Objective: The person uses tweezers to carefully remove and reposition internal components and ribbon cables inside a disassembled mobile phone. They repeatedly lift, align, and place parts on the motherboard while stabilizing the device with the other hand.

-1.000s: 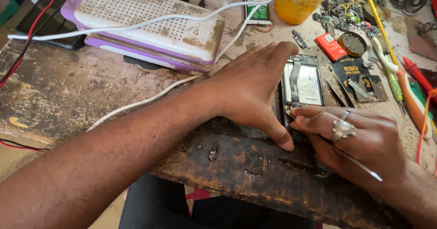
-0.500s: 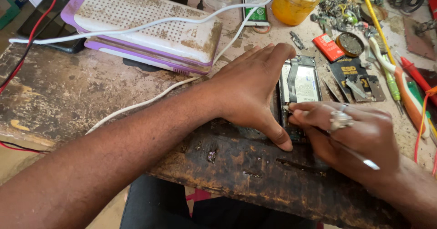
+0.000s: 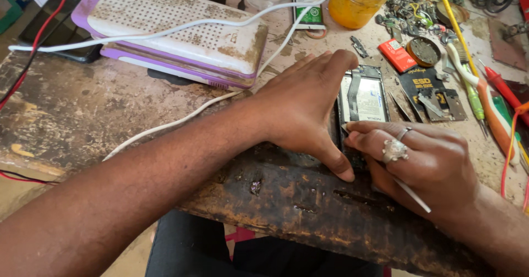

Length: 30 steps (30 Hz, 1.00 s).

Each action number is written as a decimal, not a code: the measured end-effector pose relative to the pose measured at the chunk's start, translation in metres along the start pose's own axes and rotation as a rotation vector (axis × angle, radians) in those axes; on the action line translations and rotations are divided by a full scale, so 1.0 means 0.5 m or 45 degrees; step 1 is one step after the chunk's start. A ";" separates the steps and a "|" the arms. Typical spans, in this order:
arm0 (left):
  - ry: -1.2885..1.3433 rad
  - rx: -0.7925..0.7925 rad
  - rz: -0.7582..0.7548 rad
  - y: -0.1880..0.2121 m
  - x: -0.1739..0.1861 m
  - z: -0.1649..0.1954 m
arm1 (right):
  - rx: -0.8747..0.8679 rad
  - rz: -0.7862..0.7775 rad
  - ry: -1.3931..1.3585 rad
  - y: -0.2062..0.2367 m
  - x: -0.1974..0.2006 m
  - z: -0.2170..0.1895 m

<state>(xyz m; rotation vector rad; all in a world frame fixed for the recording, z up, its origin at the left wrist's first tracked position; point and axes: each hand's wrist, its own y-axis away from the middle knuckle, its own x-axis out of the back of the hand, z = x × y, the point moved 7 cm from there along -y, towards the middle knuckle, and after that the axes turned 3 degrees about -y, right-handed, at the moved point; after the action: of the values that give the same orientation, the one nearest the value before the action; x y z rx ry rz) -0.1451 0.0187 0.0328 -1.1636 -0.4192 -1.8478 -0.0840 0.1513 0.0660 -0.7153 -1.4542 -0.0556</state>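
An opened mobile phone point(image 3: 365, 98), its back off and its white battery showing, lies on the worn wooden workbench point(image 3: 110, 106). My left hand point(image 3: 306, 109) lies flat against the phone's left edge, thumb at its near corner, bracing it. My right hand point(image 3: 424, 164), with two rings, covers the phone's near end and is closed around a thin white stick tool point(image 3: 412, 195) whose tail pokes out toward me. The tool's tip is hidden under the fingers.
A purple and white box-shaped device point(image 3: 176, 29) with a white cable point(image 3: 182, 117) sits at the back left. An orange jar point(image 3: 357, 0), a red packet point(image 3: 398, 55), a round tin point(image 3: 423, 51), small parts and screwdrivers point(image 3: 493, 112) crowd the back right.
My right hand has slid a little left along the phone's near end, and the white tool's tail has swung lower. My left hand stays in place.
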 end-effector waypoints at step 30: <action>-0.052 -0.015 -0.020 -0.001 -0.002 -0.002 | -0.140 0.107 -0.100 -0.003 0.003 0.021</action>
<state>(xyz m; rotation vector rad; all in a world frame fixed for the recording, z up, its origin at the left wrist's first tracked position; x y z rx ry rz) -0.1459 0.0188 0.0314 -1.2111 -0.4427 -1.8447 -0.0938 0.1557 0.0677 -0.8765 -1.5030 -0.0433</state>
